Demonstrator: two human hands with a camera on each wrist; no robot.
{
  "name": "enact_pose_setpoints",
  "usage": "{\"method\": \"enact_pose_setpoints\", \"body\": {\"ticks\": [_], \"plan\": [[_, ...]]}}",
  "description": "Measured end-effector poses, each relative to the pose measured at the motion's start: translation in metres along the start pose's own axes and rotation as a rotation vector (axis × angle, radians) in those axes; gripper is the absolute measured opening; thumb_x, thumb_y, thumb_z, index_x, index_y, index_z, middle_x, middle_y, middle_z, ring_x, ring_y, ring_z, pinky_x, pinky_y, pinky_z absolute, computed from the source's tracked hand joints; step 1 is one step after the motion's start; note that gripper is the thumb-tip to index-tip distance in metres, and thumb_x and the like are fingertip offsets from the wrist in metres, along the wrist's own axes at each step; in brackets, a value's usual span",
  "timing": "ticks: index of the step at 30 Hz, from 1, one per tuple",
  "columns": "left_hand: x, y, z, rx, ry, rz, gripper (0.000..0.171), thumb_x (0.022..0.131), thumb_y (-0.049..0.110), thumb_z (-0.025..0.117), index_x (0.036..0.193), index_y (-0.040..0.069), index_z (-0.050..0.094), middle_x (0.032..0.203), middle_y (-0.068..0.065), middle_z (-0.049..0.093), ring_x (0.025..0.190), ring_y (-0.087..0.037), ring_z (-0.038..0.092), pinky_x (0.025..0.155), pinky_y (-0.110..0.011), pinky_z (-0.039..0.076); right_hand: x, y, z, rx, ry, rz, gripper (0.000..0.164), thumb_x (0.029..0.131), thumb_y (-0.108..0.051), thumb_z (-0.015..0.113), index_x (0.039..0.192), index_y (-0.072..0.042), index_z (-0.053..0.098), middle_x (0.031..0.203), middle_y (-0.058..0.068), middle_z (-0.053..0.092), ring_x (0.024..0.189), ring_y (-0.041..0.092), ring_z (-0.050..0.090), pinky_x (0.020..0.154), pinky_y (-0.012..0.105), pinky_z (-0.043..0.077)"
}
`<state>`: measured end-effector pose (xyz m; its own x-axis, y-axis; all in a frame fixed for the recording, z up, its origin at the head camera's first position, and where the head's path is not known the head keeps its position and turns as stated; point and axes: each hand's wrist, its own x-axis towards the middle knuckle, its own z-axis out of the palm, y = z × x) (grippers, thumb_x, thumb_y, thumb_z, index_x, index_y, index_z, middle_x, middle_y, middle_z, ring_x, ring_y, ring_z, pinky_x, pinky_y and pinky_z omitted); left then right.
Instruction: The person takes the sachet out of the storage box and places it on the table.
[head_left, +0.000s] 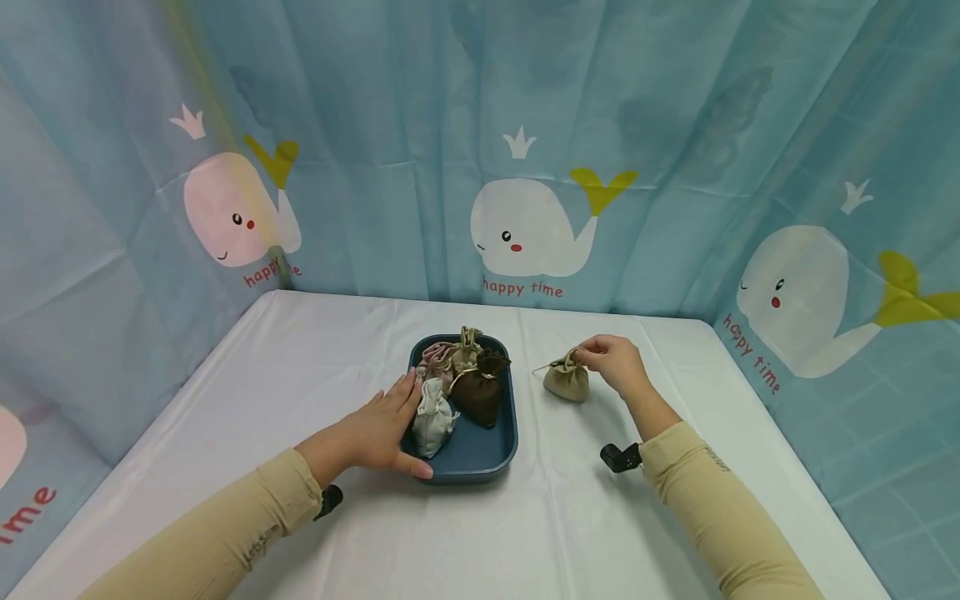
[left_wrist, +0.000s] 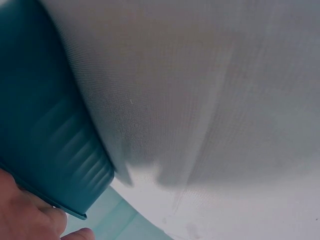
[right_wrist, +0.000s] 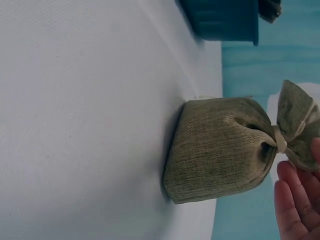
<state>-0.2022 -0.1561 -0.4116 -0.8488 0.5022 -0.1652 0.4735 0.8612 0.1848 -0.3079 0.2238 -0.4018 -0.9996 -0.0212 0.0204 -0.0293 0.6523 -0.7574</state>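
Note:
My right hand (head_left: pixel 611 360) pinches the gathered neck of an olive-brown drawstring pouch (head_left: pixel 567 382), right of the tray. In the right wrist view the full, tied pouch (right_wrist: pixel 220 150) stands close over the white cloth, fingertips at its ruffled top. My left hand (head_left: pixel 382 425) lies with fingers spread along the left rim of a blue tray (head_left: pixel 472 467). Inside the tray sit a white pouch (head_left: pixel 433 421), a dark brown pouch (head_left: pixel 477 396), a pink pouch (head_left: pixel 438 357) and a tan pouch (head_left: pixel 467 354). The left wrist view shows the tray's ribbed side (left_wrist: pixel 65 140) above the fingers.
A white cloth (head_left: pixel 555 525) covers the table. Blue curtains (head_left: pixel 420 225) printed with whales hang along the back and both sides. Small black devices (head_left: pixel 621 457) are worn at both wrists.

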Motion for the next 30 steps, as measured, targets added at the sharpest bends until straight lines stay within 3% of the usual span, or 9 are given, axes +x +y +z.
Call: {"method": "enact_pose_setpoints", "body": {"ticks": [10,30], "plan": [[0.000,0.000,0.000,-0.001,-0.004,-0.006,0.130,0.059,0.083,0.052,0.146,0.001,0.001,0.151,-0.016,-0.010,0.139,-0.030,-0.003,0.107,-0.053,0.016,-0.002,-0.004,-0.010,0.081,0.027,-0.008,0.027,0.086,-0.030,0.064,0.100,-0.008,0.068,0.099,0.012,0.067,0.091,0.027,0.064,0.080,0.039,0.049],[0.000,0.001,0.000,0.000,-0.011,-0.005,0.130,0.059,0.084,0.050,0.146,0.002,0.001,0.151,-0.016,-0.011,0.139,-0.030,-0.003,0.106,-0.054,0.016,-0.003,-0.024,-0.017,0.108,0.052,-0.065,0.025,0.088,-0.028,0.063,0.101,-0.008,0.068,0.101,0.011,0.067,0.095,0.026,0.063,0.085,0.041,0.048]]}}
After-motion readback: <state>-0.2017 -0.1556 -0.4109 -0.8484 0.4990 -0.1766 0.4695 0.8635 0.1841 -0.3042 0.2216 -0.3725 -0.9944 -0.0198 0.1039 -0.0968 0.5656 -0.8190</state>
